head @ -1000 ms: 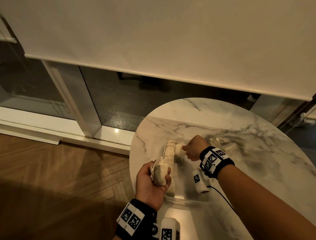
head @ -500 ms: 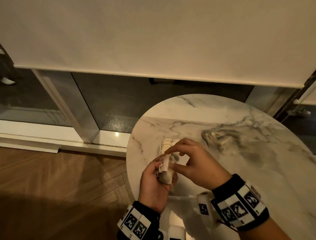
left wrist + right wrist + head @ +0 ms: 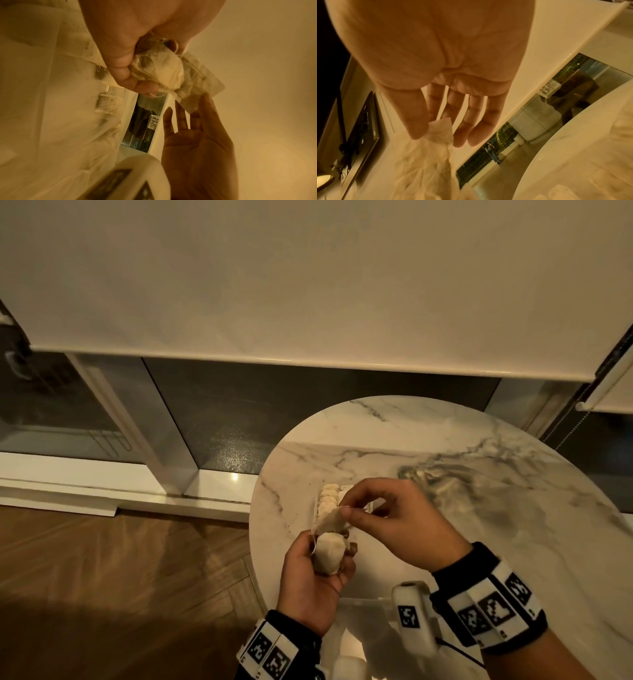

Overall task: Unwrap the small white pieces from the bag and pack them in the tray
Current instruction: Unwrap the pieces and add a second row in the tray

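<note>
Nearest the camera, the left hand is curled round a small bundle, thumb and fingers wrapped about its rounded lower part and holding it above the near edge of the marble table; this looks like an anchoring grip, steadying the bundle so its covering can be drawn away. Just above it, the right hand pinches the free corner of the wrapper between thumb and forefinger, the other fingers loosely spread, and holds that flap up and away from the bundle, which suggests the piece is mid-unwrap rather than ready to set down. From the left wrist the bundle looks pale, creased and papery, with thin loose threads trailing at its edges and a flat translucent flap sticking out toward the right hand's fingertips; the right wrist view shows the same thin, crumpled corner under the thumb. Beyond the hands, partly hidden by them, the tray lies on the table with a row of white pieces already lined along its left side; how much room remains cannot be told. Farther off are a glass door and a lowered blind.
</note>
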